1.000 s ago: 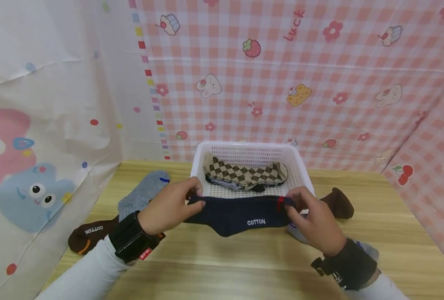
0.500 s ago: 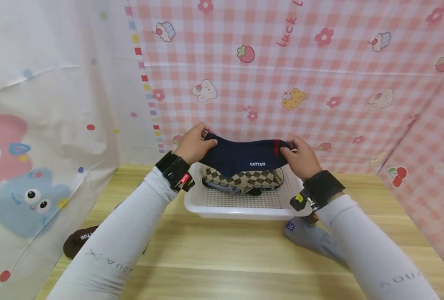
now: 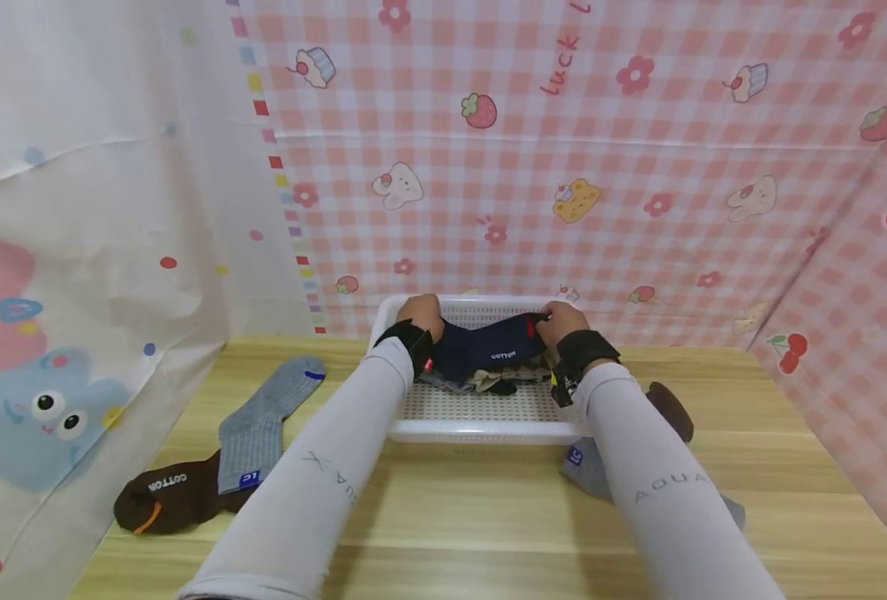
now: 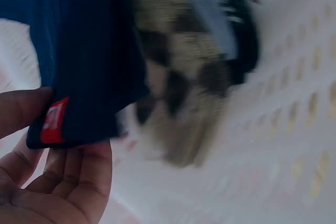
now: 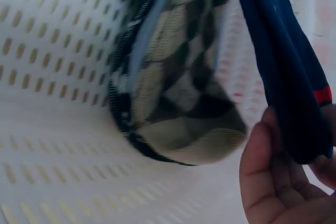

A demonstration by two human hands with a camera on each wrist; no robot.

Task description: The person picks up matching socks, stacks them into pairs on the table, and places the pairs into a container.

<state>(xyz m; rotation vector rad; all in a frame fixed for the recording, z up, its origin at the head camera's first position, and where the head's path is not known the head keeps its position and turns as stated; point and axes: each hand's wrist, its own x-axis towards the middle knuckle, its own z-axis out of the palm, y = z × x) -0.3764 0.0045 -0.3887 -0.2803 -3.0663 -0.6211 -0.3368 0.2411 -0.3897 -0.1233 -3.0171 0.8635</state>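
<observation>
Navy sock (image 3: 477,346) extends lengthwise between left hand (image 3: 423,317) and right hand (image 3: 563,322), each pinching one end, above argyle sock (image 5: 191,90) in perforated basket (image 3: 481,431).

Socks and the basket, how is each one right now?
Navy sock: pinched by left hand and right hand
Basket: upright, open, socks inside
Checkered sock: inside the basket
Left brown sock: partly under left gray sock
Left gray sock: unfolded, lying flat
Right gray sock: lying down, partly hidden
Right brown sock: partly hidden
</observation>
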